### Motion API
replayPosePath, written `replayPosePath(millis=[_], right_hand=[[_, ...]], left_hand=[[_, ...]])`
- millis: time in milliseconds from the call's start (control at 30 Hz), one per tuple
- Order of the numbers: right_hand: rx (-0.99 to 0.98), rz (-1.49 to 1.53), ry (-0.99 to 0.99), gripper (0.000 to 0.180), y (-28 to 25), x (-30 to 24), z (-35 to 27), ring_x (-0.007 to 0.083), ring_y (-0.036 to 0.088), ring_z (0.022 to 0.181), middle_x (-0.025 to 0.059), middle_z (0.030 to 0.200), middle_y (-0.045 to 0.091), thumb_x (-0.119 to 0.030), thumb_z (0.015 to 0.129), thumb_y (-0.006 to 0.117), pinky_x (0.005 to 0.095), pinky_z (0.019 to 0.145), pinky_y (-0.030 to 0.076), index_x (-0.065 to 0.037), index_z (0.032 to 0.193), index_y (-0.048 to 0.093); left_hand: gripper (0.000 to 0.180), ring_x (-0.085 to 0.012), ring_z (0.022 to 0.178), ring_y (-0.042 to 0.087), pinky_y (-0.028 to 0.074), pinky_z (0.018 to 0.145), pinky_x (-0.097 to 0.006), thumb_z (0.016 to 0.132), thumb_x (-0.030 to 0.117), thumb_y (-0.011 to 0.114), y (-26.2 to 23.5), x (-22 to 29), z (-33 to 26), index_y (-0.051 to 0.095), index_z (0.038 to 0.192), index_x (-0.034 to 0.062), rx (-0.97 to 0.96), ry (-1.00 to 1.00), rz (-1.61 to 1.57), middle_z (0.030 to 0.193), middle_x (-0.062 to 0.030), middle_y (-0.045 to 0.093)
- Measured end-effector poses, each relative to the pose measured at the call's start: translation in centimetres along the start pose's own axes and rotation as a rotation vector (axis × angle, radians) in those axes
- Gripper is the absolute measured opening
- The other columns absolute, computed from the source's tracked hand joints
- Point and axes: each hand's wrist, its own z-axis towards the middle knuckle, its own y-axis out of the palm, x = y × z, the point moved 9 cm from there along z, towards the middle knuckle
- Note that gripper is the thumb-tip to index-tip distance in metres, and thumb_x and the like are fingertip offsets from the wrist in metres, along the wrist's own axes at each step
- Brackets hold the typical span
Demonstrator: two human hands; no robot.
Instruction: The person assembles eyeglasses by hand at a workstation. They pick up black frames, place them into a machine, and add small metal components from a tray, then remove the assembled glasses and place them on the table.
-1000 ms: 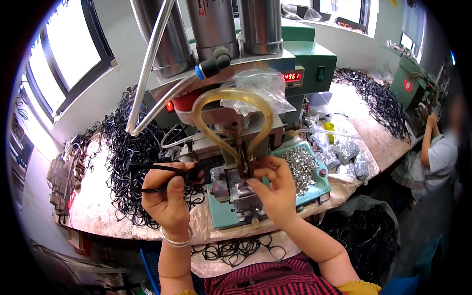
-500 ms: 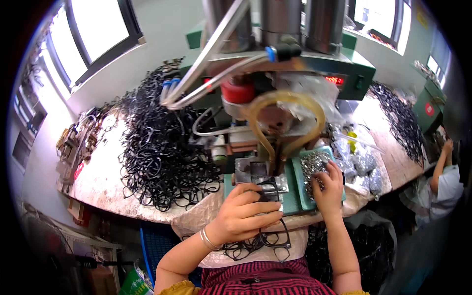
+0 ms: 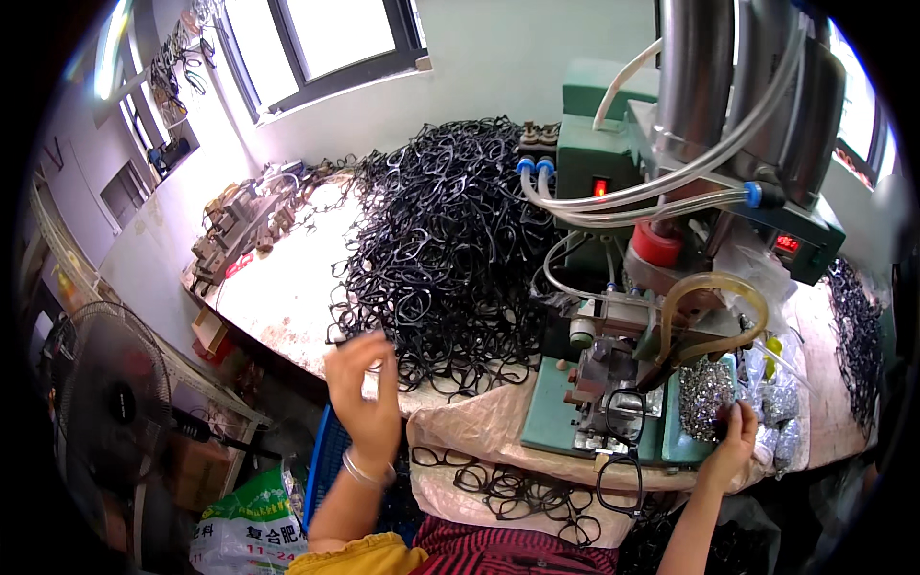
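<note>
My left hand [image 3: 364,393], slightly blurred, is raised beside the left front of a pile of black eyeglass frames [image 3: 441,259]. Its fingers curl in toward the thumb; whatever they pinch is hidden. At the green tray [image 3: 678,454], my right hand [image 3: 733,441] has its fingertips bent together on the edge of a heap of small shiny metal parts [image 3: 704,393]; I cannot make out a piece between them. One black eyeglass frame [image 3: 621,470] sits at the machine's metal fixture [image 3: 606,369], a rim hanging over the front edge, touched by neither hand.
A green press machine [image 3: 599,153] with clear hoses and a yellowish tube [image 3: 714,283] stands over the fixture. Several frames [image 3: 517,489] lie on brown paper at the front edge. Plastic bags [image 3: 781,407] sit right of the tray; a fan [image 3: 115,402] stands far left.
My left hand has let go of the eyeglass frame at the fixture and swung left to the pile. My right hand stays at the metal parts, shifting to the tray's right edge. The view has turned left.
</note>
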Motion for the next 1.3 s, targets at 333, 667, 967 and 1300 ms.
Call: replayPosePath(millis=[333,667,967,1300], right_hand=[[-0.233,-0.149,-0.119,0.014,8.2,-1.7,2.2,0.0089,0.063,0.087,0.0023,0.095,0.07,-0.005,0.092,0.071,0.0232,0.081,0.049,0.001,0.104,0.071],[-0.078,-0.47,-0.241,0.014,-1.5,-8.1,-4.1,0.0149,0.064,0.09,0.0058,0.097,0.07,0.005,0.087,0.066,0.0291,0.085,0.05,0.003,0.1,0.07],[-0.504,-0.2,-0.227,0.027,15.8,-10.6,-5.3,0.0167,0.066,0.089,0.0071,0.093,0.069,0.002,0.08,0.073,0.0307,0.083,0.051,0.0,0.105,0.064],[-0.491,0.13,0.045,0.045,16.5,-8.7,-7.4,0.0104,0.063,0.098,0.0084,0.107,0.066,0.003,0.085,0.071,0.0243,0.092,0.047,0.004,0.126,0.051]], left_hand=[[0.02,-0.03,0.097,0.067,0.055,0.082,-0.04,0.074,0.007,0.07,20.7,-19.1,7.1,0.077,0.091,0.0168,-1.068,0.169,0.69,0.096,-0.0082,0.068],[0.021,-0.0372,0.091,0.068,0.054,0.077,-0.046,0.075,0.007,0.067,25.1,-13.7,6.6,0.065,0.096,0.0084,-1.222,0.302,0.339,0.089,-0.0167,0.07],[0.016,-0.03,0.073,0.059,0.047,0.066,-0.041,0.091,0.017,0.068,16.9,-5.3,7.5,0.072,0.104,0.0089,-0.444,0.369,0.254,0.08,-0.0099,0.057],[0.024,-0.0205,0.082,0.06,0.05,0.073,-0.031,0.109,0.026,0.032,13.3,7.3,-4.6,0.043,0.101,0.0055,-0.304,-0.502,-1.172,0.089,-0.0171,0.063]])
